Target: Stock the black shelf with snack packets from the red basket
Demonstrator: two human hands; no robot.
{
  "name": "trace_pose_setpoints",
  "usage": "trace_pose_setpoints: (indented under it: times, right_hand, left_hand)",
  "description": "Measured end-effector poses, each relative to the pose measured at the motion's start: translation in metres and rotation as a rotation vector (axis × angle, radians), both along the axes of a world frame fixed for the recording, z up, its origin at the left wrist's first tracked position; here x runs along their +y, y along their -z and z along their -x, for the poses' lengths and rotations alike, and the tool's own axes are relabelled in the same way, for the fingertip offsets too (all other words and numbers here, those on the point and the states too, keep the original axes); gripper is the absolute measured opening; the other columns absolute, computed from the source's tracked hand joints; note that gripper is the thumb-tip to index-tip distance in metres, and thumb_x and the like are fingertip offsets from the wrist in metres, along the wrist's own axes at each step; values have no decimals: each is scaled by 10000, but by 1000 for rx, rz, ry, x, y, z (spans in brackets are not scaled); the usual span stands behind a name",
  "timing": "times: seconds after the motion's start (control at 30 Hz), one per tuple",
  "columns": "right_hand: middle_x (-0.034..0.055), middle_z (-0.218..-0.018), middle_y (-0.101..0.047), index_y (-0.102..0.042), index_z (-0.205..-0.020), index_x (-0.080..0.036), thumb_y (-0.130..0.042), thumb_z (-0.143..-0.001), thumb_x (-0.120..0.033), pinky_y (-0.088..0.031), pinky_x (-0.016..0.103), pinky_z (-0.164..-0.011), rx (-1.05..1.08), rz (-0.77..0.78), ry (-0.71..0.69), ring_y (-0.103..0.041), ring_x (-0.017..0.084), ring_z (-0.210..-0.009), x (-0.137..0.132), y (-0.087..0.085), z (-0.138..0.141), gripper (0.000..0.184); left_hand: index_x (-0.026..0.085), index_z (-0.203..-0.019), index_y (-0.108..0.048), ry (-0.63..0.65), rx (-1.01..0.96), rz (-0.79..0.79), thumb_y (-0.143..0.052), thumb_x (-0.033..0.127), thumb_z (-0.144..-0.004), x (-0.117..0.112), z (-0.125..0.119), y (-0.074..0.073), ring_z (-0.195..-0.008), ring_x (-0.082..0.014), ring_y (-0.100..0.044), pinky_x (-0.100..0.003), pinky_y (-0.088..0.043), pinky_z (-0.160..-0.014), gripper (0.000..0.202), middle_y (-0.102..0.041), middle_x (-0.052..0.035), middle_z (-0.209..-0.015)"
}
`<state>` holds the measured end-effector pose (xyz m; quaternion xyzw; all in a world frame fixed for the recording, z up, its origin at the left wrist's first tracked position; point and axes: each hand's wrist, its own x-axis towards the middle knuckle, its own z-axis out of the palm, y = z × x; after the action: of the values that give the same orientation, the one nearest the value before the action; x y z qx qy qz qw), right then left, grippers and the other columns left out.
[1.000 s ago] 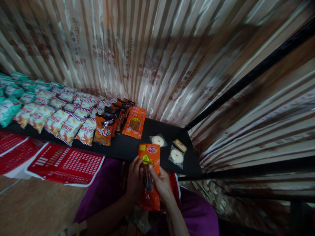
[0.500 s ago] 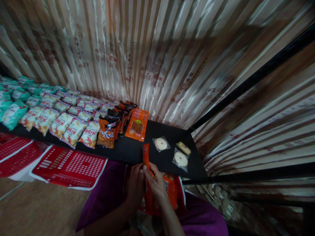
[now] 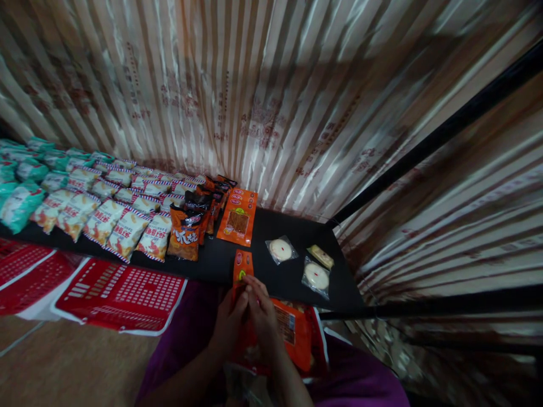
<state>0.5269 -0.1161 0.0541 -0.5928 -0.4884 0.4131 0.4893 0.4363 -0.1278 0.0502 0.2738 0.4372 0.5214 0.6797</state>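
Note:
Both hands meet low in the middle of the view over my lap. My left hand and my right hand pinch an orange snack packet that stands upright and narrow between the fingers, its top reaching the front edge of the black shelf. Under the hands lie more orange packets in a red-edged container on my lap. A matching orange packet lies flat on the shelf just beyond.
Rows of snack bags cover the shelf to the left, teal ones farthest. Two round wrapped cakes and a small yellow wrapped piece lie at the right end. Red baskets sit below. A striped curtain hangs behind.
The packet I hold was face-on, then turned edge-on, and now stands slightly further left, showing part of its face. My hands have closed together beneath it.

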Motion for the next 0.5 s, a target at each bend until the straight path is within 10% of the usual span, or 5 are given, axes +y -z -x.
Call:
trace_pose_setpoints:
  times: [0.2,0.5]
  right_hand:
    - [81,-1073,-645,-709,-938,-226,-588,-757,-428,-466,358,-933,26,-24,4,-588,203,-1025,8,14,-4,297]
    - [80,-916,-662,-605,-1010,-170,-686,-630,-467,-512,280,-673,166,167,173,-625,176,-775,21,7,-24,489]
  left_hand:
    - [132,-859,-647,-37,9,159,-695,450,-605,13,7,7,-725,-208,-636,-298,-498,-656,410,-684,-58,-782]
    - [102,-845,-680,-3,-45,203,-747,409,-517,43,25,3,-753,-260,-663,-349,-507,-711,454,-715,-82,-779]
